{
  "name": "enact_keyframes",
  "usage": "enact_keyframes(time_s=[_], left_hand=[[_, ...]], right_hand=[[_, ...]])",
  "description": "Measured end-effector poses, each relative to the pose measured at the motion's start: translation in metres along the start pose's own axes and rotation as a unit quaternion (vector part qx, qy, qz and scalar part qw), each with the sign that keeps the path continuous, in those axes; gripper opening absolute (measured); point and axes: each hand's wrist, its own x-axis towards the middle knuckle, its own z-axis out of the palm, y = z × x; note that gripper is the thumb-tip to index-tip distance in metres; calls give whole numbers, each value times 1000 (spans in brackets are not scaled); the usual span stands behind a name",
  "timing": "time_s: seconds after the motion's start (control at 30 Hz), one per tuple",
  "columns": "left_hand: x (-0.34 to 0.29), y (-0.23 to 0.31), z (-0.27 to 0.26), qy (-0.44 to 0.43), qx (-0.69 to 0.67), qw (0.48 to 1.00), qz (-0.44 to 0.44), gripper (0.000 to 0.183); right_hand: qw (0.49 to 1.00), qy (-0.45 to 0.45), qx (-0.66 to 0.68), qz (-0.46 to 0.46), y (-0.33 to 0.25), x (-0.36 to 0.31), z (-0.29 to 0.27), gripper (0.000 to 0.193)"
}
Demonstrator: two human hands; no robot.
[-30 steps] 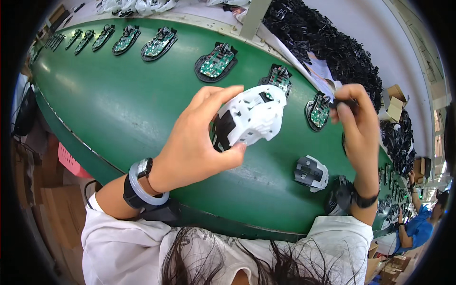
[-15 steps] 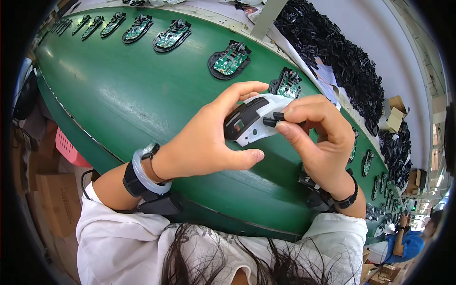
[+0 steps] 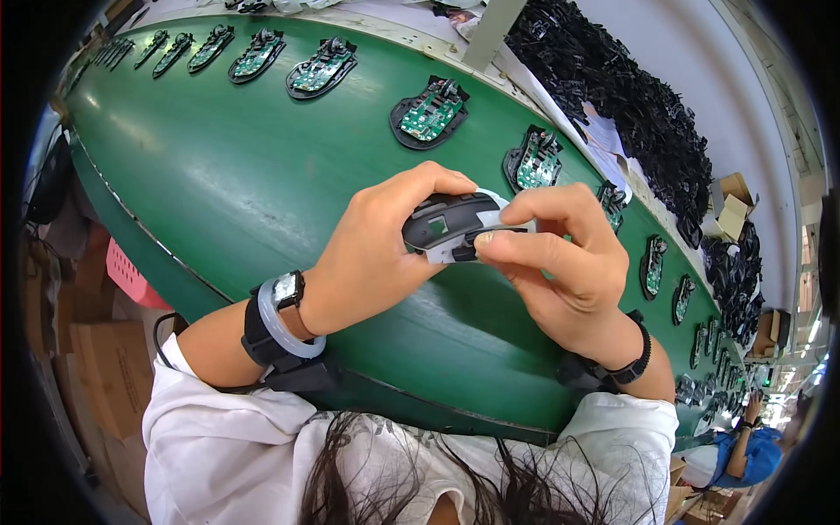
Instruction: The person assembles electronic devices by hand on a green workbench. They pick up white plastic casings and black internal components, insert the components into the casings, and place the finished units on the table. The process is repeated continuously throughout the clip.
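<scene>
Above the green belt, my left hand is wrapped round a computer mouse shell with a black top and a white side. My right hand pinches a small black side-button piece between thumb and forefinger. That piece lies against the white side of the shell; whether it is seated there cannot be seen. The right fingertips cover part of the shell's front end. Beyond my hands is an opened mouse base with a green circuit board.
Several more mouse bases sit in a row along the far side of the curved green belt. Behind it is a large heap of black plastic parts. A person in blue is at the far right. Cardboard boxes stand lower left.
My right hand has moved left and brought the black piece against the shell's side. The shell has tilted and my left thumb has closed in under it. The mouse bases have shifted slightly right.
</scene>
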Motion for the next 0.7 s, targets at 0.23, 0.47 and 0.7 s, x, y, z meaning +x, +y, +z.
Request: enact_keyframes(time_s=[0.23, 0.47, 0.7], left_hand=[[0, 2, -3, -45, -71, 994, -77, 46], [2, -6, -1, -47, -291, 946, -134, 67], [-4, 3, 5, -14, -352, 926, -138, 68]], right_hand=[[1000, -4, 18, 25, 18, -2, 10, 36], [929, -63, 220, 291, 15, -9, 8, 50], [877, -84, 346, 321, 0, -8, 1, 45]])
